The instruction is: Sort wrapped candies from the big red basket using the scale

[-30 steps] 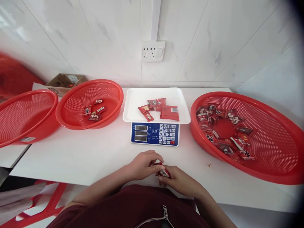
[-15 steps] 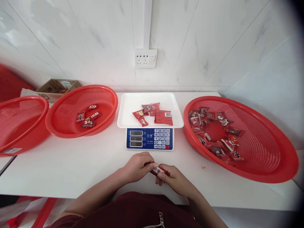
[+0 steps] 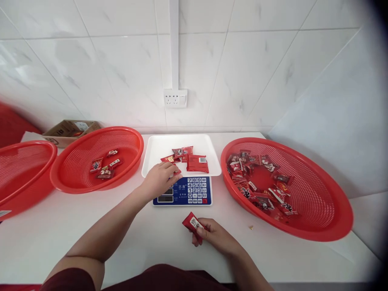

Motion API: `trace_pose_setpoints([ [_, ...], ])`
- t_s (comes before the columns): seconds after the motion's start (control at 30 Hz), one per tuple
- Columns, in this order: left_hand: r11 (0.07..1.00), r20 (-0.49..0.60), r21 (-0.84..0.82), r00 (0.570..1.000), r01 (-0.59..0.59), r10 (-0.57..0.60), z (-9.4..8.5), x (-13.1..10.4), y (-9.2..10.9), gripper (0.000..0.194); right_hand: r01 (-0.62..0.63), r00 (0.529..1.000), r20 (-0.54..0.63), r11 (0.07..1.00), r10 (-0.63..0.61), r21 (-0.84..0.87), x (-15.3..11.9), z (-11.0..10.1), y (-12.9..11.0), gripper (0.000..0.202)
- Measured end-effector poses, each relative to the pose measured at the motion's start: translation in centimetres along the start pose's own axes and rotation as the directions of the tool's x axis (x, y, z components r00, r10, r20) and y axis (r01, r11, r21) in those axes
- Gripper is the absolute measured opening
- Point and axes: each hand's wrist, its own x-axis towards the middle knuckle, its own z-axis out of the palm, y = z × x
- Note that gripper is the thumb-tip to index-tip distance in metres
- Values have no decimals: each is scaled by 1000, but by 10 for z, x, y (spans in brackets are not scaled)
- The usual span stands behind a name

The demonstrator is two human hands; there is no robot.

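Note:
My right hand grips a red snack packet with a white label, held above the table in front of the scale. Stretched forward to the front of the white weighing tray, my left hand has thumb and fingers closed around a small red packet, which is mostly hidden under it. Several other red packets lie on the tray behind that hand, among them a larger flat packet with a barcode. The blue scale panel is partly covered by my left hand.
To the right stands a large red basket with many snack packets. A red basket on the left holds several packets, with another red basket beside it. Behind them is a cardboard box. A wall socket sits above the tray.
My left hand has let go of the labelled packet and reached forward to the tray's packets. My right hand keeps the labelled packet. The view has tilted up.

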Motion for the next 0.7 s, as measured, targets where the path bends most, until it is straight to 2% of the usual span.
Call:
trace_pose_setpoints([
  [0.17,999,115,-35,993,23,-19,5,15,7,34,-6,1000,-1,1000,6,-25,0,3,-2,45],
  [0.37,997,1,45,998,-64,64,15,35,18,39,11,1000,-3,999,-11,-41,1,4,-4,46],
  [0.47,989,55,36,989,-142,140,20,45,22,47,12,1000,-9,999,-12,-45,1,4,-3,45],
  [0.57,984,140,36,976,-174,167,22,52,19,50,6,1000,-20,998,-7,-60,2,5,-3,46],
  [0.7,988,131,101,986,-120,106,23,58,7,48,6,1000,-25,998,-8,-68,1,7,-5,47],
])
